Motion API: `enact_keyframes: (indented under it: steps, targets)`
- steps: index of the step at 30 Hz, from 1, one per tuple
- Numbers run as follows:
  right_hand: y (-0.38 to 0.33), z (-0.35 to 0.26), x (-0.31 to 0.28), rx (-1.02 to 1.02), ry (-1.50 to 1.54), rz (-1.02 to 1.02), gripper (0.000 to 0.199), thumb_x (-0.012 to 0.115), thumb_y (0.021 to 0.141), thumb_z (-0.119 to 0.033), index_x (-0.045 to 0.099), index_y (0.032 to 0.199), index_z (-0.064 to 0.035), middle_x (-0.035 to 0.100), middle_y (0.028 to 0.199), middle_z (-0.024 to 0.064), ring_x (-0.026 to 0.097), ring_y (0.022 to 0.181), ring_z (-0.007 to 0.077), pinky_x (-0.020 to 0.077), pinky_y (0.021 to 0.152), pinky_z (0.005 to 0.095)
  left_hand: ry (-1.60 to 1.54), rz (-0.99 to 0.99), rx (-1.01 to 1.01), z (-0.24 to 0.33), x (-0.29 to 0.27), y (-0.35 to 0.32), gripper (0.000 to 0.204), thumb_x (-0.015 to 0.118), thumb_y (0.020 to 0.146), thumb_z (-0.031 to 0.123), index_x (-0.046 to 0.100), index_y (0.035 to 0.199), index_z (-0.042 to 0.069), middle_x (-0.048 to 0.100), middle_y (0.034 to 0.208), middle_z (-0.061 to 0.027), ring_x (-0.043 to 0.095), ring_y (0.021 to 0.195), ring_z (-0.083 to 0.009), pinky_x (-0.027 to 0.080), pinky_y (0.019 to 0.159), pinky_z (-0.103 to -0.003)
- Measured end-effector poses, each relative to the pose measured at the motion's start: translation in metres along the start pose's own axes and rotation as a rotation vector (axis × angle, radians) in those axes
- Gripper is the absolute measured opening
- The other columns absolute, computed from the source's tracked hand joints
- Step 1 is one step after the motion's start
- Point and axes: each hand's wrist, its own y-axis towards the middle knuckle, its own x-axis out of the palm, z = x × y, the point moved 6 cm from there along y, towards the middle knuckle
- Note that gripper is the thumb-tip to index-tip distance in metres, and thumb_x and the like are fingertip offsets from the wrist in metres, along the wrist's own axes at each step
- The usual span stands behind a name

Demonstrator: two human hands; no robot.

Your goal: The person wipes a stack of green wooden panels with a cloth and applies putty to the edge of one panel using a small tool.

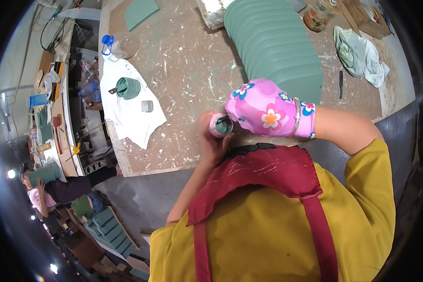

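Observation:
My left hand (pixel 209 141) is bare and wraps around a small round pink jar (pixel 220 125) with green content, held just above the near edge of the worn workbench (pixel 188 70). My right hand (pixel 263 110) wears a pink flowered glove and closes over the jar from the right, fingers at its rim. A curved row of several green flat pieces (pixel 277 42) lies on the bench just beyond my right hand.
A white cloth (pixel 129 110) on the left carries a green-stained tin (pixel 128 87) and a small grey block (pixel 146 106). A clear bottle with blue cap (pixel 120 45), a crumpled pale rag (pixel 362 54), a dark blade (pixel 340 84) and a jar (pixel 318 15) lie around. Another person (pixel 42 188) sits far left.

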Motion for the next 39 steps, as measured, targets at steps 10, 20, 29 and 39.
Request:
enact_keyframes:
  steps: [10, 20, 29, 39]
  targets:
    - [0.009, -0.022, 0.019, -0.107, -0.15, -0.09, 0.011, 0.062, 0.069, -0.012, 0.052, 0.074, -0.0119, 0.054, 0.067, 0.0075, 0.059, 0.062, 0.0256, 0.0443, 0.056, 0.0362, 0.127, -0.105, 0.105, 0.019, 0.008, 0.019, 0.068, 0.075, 0.067, 0.01, 0.042, 0.125, 0.002, 0.045, 0.125, -0.0224, 0.045, 0.114, -0.0407, 0.035, 0.099, -0.047]
    - [0.0, -0.013, 0.016, -0.104, -0.316, -0.1, 0.009, 0.061, 0.071, -0.016, 0.057, 0.07, -0.0081, 0.056, 0.067, 0.0101, 0.061, 0.064, 0.0283, 0.0457, 0.056, 0.0397, 0.099, -0.216, -0.086, 0.022, 0.016, 0.017, 0.068, 0.077, 0.07, 0.011, 0.041, 0.126, 0.002, 0.046, 0.125, -0.0203, 0.045, 0.113, -0.0395, 0.036, 0.096, -0.046]
    - [-0.015, 0.019, 0.032, 0.312, 0.119, -0.197, 0.014, 0.062, 0.077, -0.019, 0.059, 0.078, -0.0053, 0.06, 0.072, 0.0166, 0.061, 0.069, 0.0372, 0.0472, 0.061, 0.0436, 0.088, -0.231, -0.038, 0.022, 0.019, 0.013, 0.07, 0.078, 0.069, 0.013, 0.04, 0.127, 0.002, 0.046, 0.126, -0.0199, 0.044, 0.115, -0.0391, 0.035, 0.098, -0.047]
    - [-0.02, 0.016, 0.024, 0.36, 0.213, -0.261, 0.014, 0.063, 0.078, -0.021, 0.062, 0.084, -0.0089, 0.06, 0.071, 0.0142, 0.061, 0.07, 0.0371, 0.0472, 0.062, 0.0446, -0.02, -0.277, -0.219, 0.005, 0.021, 0.007, 0.074, 0.079, 0.065, 0.004, 0.038, 0.127, 0.0, 0.047, 0.123, -0.0193, 0.048, 0.116, -0.0327, 0.039, 0.097, -0.039]
